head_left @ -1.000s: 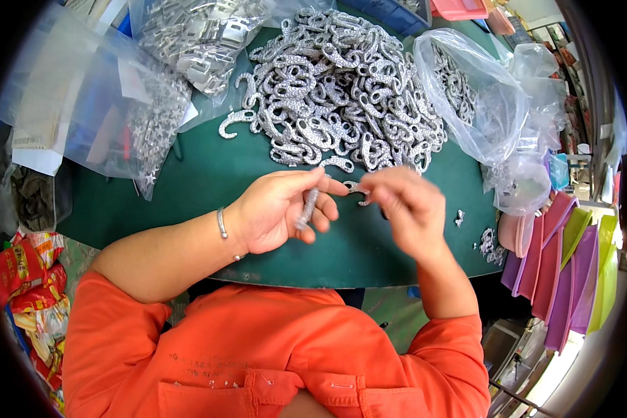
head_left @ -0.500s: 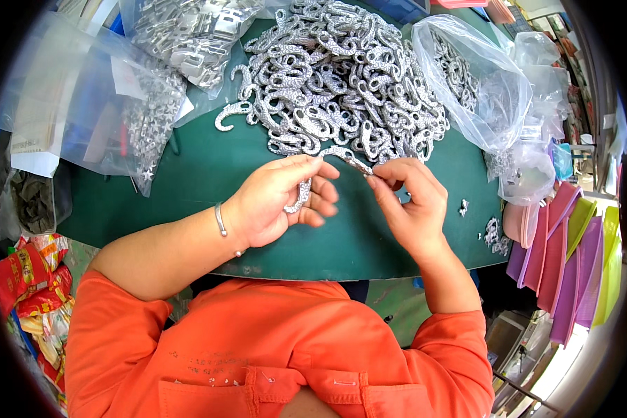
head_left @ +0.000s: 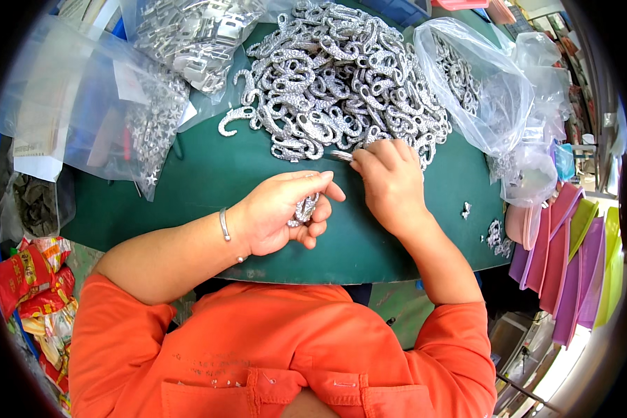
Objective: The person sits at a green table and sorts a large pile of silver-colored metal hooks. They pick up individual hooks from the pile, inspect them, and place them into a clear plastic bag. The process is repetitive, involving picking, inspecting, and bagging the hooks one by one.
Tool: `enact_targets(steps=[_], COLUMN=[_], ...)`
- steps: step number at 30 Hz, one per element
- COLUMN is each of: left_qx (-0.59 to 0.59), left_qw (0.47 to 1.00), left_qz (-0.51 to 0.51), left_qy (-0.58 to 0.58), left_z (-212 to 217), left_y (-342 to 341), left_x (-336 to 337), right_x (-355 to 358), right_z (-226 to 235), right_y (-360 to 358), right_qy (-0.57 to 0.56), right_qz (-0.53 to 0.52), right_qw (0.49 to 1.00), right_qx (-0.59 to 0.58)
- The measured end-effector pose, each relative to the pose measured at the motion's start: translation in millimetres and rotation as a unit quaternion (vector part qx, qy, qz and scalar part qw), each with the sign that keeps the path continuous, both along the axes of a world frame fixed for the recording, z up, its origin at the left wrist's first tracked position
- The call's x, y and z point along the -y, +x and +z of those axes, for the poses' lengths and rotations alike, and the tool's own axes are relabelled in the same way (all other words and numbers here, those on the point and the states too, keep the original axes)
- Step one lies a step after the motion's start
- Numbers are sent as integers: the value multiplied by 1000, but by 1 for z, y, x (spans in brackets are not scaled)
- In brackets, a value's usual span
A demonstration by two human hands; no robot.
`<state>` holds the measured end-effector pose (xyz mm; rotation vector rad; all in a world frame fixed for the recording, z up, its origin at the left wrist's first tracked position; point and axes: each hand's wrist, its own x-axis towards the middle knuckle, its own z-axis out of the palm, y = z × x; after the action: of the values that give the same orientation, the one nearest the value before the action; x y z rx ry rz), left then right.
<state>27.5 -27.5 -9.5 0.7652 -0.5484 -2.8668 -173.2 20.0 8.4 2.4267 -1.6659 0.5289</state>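
My left hand (head_left: 275,209) is turned palm up, its fingers curled around silver, glittery hook-shaped pieces (head_left: 304,209). To its right, my right hand (head_left: 391,180) reaches to the near edge of the pile with its back toward me. Its thumb and fingers are closed on a similar hook-shaped piece (head_left: 341,155), one end of which sticks out to the left. Just beyond both hands lies a large pile of these pieces (head_left: 341,76), many with an oval ring at one end. One loose hook (head_left: 235,120) juts from the pile's left side.
Clear bags of silver clasps (head_left: 198,49) and small star charms (head_left: 150,132) lie at left. An open plastic bag (head_left: 477,104) stands right of the pile. Small silver bits (head_left: 496,235) rest on the green table (head_left: 209,181). Coloured strips (head_left: 571,258) hang at the right.
My right hand has moved up and left to the pile's edge, its back now turned upward. My left hand has dropped slightly, its fingers curled tighter around the pieces.
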Motion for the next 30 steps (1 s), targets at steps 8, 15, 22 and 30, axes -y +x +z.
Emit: enact_targets(steps=[8, 15, 22, 30], left_qx=[41, -34, -49, -64], left_qw=[998, 999, 998, 995], left_qz=[20, -13, 14, 13], left_qy=[46, 29, 48, 70], left_z=[20, -1, -11, 4], left_y=[-5, 1, 1, -1], left_x=[-1, 2, 1, 5], right_x=[-21, -1, -1, 9], right_z=[29, 6, 35, 47], right_y=[12, -11, -22, 7], right_qy=[155, 25, 249, 346], right_qz=[24, -122, -208, 72], right_qw=[962, 985, 777, 828], right_qx=[222, 121, 539, 435])
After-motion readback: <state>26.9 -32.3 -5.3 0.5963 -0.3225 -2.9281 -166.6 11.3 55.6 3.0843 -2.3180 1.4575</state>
